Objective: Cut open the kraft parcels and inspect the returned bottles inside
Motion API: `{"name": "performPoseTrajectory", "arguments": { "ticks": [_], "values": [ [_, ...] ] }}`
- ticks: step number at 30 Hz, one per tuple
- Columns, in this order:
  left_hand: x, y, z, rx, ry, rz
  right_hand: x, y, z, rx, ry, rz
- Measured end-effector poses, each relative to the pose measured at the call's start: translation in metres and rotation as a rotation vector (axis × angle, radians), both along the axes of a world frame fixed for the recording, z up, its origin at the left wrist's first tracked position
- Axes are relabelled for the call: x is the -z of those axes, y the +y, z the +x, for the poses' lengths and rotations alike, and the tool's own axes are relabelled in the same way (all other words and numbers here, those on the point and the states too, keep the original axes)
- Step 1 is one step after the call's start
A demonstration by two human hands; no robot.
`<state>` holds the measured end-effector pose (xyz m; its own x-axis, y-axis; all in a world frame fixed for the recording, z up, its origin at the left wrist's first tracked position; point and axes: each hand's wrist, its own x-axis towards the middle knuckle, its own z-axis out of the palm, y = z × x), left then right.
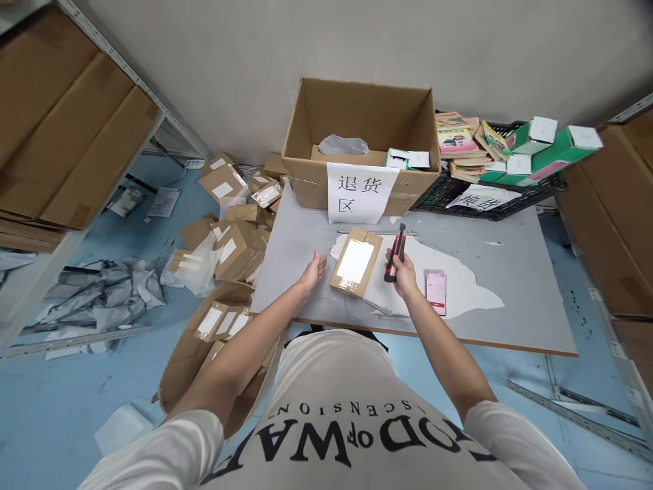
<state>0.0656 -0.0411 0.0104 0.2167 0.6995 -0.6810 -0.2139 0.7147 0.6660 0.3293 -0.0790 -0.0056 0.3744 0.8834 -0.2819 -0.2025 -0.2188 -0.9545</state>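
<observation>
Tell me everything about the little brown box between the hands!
The small cardboard parcel is brown and flat, with a big blank white label on top. It looks closed and lies a bit slanted on the grey table. Nothing grips it: the left hand is open beside it, and the right hand holds a red-and-black cutter.

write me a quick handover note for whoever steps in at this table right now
Left hand: open, empty, just left of the small cardboard parcel, not clearly touching it.
Right hand: shut on a red and black utility knife, tip pointing away, right of the parcel.
The parcel lies flat on the grey table, white label up, still sealed.
A phone lies right of the right hand.
Done: parcel laid out, knife in hand. Left: no cut shows yet.
</observation>
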Motion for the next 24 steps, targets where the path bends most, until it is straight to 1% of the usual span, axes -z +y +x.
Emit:
{"name": "performPoseTrajectory", "arguments": {
  "ticks": [2,5,9,11,13,16,19,22,24],
  "values": [
    [0.0,0.013,0.006,0.022,-0.05,-0.012,0.003,-0.018,-0.013,0.018,0.098,-0.067],
    [0.001,0.024,0.014,0.063,-0.099,-0.039,0.004,-0.033,-0.03,0.019,0.218,-0.113],
    [0.004,0.028,0.019,0.163,-0.138,-0.067,0.001,-0.038,-0.043,0.03,0.31,-0.117],
    [0.006,0.027,0.02,0.221,-0.152,-0.06,-0.002,-0.037,-0.045,0.027,0.335,-0.126],
    [0.006,0.027,0.022,0.248,-0.139,-0.043,-0.006,-0.036,-0.046,0.012,0.355,-0.134],
    [0.003,0.025,0.024,0.254,-0.115,-0.028,-0.009,-0.034,-0.044,-0.023,0.359,-0.141],
    [-0.001,0.022,0.025,0.256,-0.124,-0.02,-0.009,-0.033,-0.041,-0.064,0.305,-0.153],
    [-0.006,0.013,0.026,0.225,-0.166,-0.019,-0.01,-0.029,-0.034,-0.108,0.247,-0.177],
    [-0.008,0.005,0.027,0.177,-0.196,-0.013,-0.013,-0.022,-0.028,-0.136,0.235,-0.184]
  ]
}}
